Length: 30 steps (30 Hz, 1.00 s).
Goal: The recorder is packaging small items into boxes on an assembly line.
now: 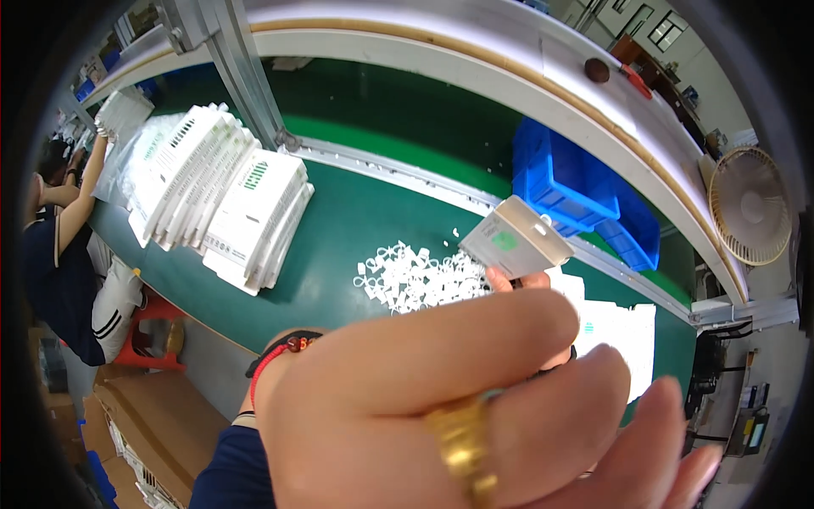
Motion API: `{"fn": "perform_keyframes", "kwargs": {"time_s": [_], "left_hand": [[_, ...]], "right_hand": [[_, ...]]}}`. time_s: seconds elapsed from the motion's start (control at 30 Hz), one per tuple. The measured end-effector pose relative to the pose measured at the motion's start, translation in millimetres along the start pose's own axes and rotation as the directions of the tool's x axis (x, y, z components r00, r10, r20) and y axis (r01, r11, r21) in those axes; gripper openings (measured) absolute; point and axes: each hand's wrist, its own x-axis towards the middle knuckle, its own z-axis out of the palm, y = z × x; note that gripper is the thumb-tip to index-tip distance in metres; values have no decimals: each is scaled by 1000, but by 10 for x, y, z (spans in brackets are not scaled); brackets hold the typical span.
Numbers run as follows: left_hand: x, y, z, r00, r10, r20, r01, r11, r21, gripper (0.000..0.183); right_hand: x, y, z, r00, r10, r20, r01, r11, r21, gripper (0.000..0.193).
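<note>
Large and close in front, my left hand (441,407) hides much of the lower view. Its fingers are half bent with their tips apart, and nothing shows between them. A gold ring (462,450) is on one finger, and a red cord bracelet (264,373) circles the wrist. Behind it, the fingertips of my right hand (513,280) grip the lower edge of a small white carton (509,242) with a green print; the rest of that hand is mostly hidden. Beside the carton, small white plastic clips (424,276) lie heaped on the green table (331,246).
Stacked white cartons (254,212) stand at left. Flat white cartons (632,339) lie at right. Blue bins (560,182) sit beyond the metal rail (390,174). A shelf (475,59) spans above, with a fan (750,204) at right. A co-worker (68,254) is at far left.
</note>
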Motion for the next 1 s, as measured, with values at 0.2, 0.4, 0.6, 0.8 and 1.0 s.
{"fn": "perform_keyframes", "kwargs": {"time_s": [0.2,0.4,0.6,0.8,1.0], "left_hand": [[225,249,53,982,188,29,-189,945,265,4],[241,50,-71,845,534,-8,-428,686,588,18],[229,30,146,472,538,-699,-468,824,318,15],[196,58,267,789,-386,-479,-71,716,-694,10],[282,55,304,913,-354,201,242,76,-967,26]], "right_hand": [[-51,-53,53,979,184,93,-191,978,78,24],[-5,-48,60,981,181,70,-186,980,74,23],[29,4,53,980,189,66,-194,979,66,24],[-20,160,-22,977,211,33,-213,974,80,21],[-56,-13,134,998,59,22,-63,978,200,20]]}}
